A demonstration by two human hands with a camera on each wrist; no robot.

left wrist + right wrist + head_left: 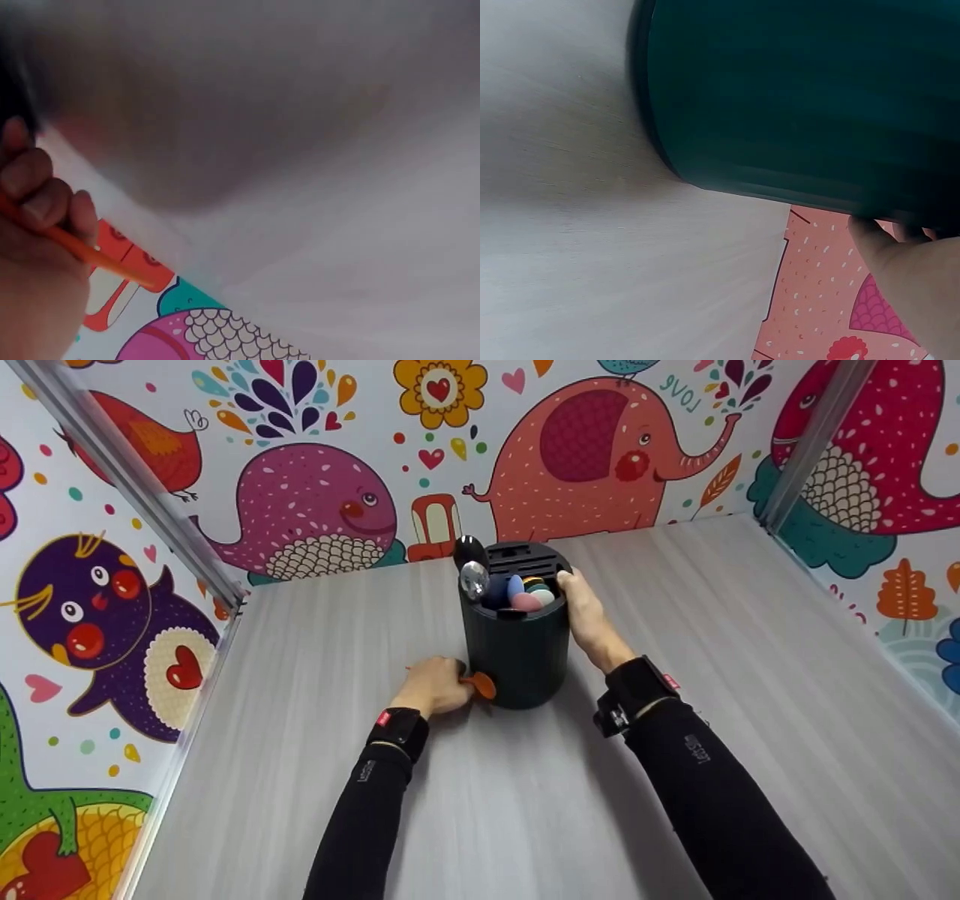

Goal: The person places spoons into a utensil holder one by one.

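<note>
A dark green utensil holder point(517, 660) stands upright on the table, its slotted black top point(525, 559) toward the back. Out of its opening rise a black spoon-shaped utensil point(469, 551), a shiny metal spoon point(474, 580) and several rounded coloured ends point(527, 601). My right hand point(589, 615) grips the holder's right side near the rim; in the right wrist view its fingers partly vanish behind the wall. Low beside the holder's left side, my left hand point(431, 686) grips an orange spoon point(484, 685). The spoon's orange handle point(112, 264) passes through the curled fingers in the left wrist view.
The pale wood-grain table point(315, 660) is bounded by printed cartoon panels point(315, 510) at the back and sides. Metal corner posts point(135, 472) stand at the left and right. Both wrists wear black camera straps point(637, 690).
</note>
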